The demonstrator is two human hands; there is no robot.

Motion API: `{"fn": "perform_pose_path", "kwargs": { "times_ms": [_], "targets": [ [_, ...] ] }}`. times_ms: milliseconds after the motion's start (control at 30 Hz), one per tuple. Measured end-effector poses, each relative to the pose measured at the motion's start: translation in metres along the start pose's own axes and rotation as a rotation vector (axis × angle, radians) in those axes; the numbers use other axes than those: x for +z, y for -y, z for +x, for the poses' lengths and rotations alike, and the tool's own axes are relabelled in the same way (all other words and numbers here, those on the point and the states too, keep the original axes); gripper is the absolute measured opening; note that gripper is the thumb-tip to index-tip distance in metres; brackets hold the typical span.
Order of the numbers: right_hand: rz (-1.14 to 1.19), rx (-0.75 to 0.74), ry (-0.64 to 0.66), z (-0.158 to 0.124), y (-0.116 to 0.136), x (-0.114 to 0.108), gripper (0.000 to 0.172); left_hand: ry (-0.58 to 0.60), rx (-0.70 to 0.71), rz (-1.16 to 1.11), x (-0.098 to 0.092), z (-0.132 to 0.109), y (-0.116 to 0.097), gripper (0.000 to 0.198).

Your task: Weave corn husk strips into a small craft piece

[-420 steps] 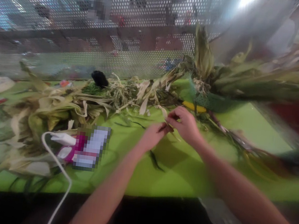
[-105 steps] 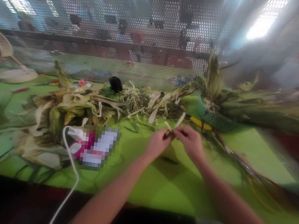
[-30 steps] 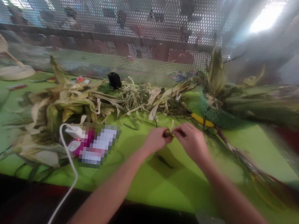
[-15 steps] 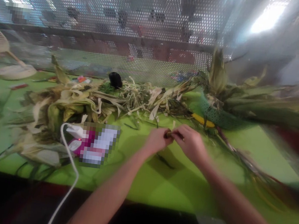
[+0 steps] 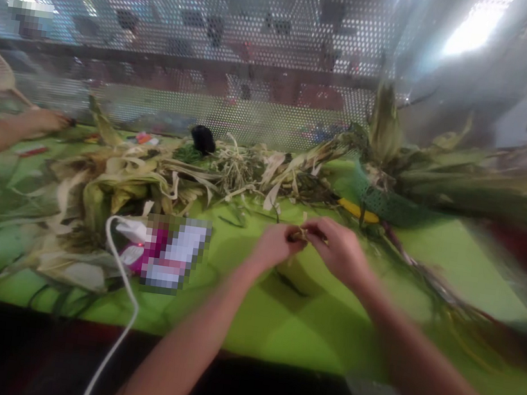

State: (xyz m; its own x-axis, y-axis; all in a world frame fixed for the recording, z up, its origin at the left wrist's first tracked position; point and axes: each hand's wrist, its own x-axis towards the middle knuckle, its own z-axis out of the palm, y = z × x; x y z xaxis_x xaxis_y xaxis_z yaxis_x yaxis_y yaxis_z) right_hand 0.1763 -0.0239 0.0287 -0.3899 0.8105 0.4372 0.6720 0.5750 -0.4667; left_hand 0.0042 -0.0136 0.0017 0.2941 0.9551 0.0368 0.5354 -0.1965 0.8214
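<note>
My left hand (image 5: 279, 246) and my right hand (image 5: 340, 250) meet above the green table, fingertips almost touching. Pinched between them is a small brownish bundle with a pale strip of corn husk (image 5: 305, 218) sticking up; the fingers hide most of it. Both hands are closed on this piece. Below them a thin dark leaf strip (image 5: 290, 283) lies on the table. Beyond the hands runs a heap of dried corn husks (image 5: 198, 179), with a yellow-handled tool (image 5: 357, 210) near its right end.
A green basket (image 5: 384, 197) with long husks stands back right. Left of my arms are a purple power strip (image 5: 141, 259) with a white cable (image 5: 127, 296) and a blurred-out phone-like object (image 5: 178, 254). Another person's hand (image 5: 43, 122) reaches in at far left. A perforated metal screen (image 5: 283, 51) closes the back.
Another person's arm has come in from the left, over the pale round thing there. My hands stay in place, with small finger shifts; the pale strip between them has changed position slightly.
</note>
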Motion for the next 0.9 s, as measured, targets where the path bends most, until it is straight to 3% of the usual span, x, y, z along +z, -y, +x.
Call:
{"fn": "perform_pose_path", "kwargs": {
  "times_ms": [233, 333, 467, 567, 733, 900],
  "targets": [
    [-0.14, -0.12, 0.038, -0.005, 0.002, 0.007, 0.012, -0.001, 0.048, 0.074, 0.004, 0.002, 0.003, 0.019],
    [-0.121, -0.16, 0.034, -0.007, 0.005, 0.011, 0.013, 0.009, 0.048, 0.008, 0.007, 0.003, 0.004, 0.012],
    [0.062, -0.052, -0.081, -0.004, 0.005, 0.002, 0.014, 0.05, -0.033, -0.249, 0.005, 0.0, -0.001, 0.016],
    [0.137, 0.016, -0.165, 0.002, -0.002, -0.006, 0.013, 0.028, -0.083, -0.209, 0.0, -0.001, -0.006, 0.025],
    [0.175, 0.037, -0.071, 0.003, -0.01, -0.001, 0.004, 0.025, -0.073, -0.129, 0.0, 0.001, -0.004, 0.026],
    [0.168, 0.056, -0.042, 0.0, -0.004, 0.008, 0.003, 0.102, -0.071, -0.192, 0.007, 0.002, 0.004, 0.014]
  ]
}}
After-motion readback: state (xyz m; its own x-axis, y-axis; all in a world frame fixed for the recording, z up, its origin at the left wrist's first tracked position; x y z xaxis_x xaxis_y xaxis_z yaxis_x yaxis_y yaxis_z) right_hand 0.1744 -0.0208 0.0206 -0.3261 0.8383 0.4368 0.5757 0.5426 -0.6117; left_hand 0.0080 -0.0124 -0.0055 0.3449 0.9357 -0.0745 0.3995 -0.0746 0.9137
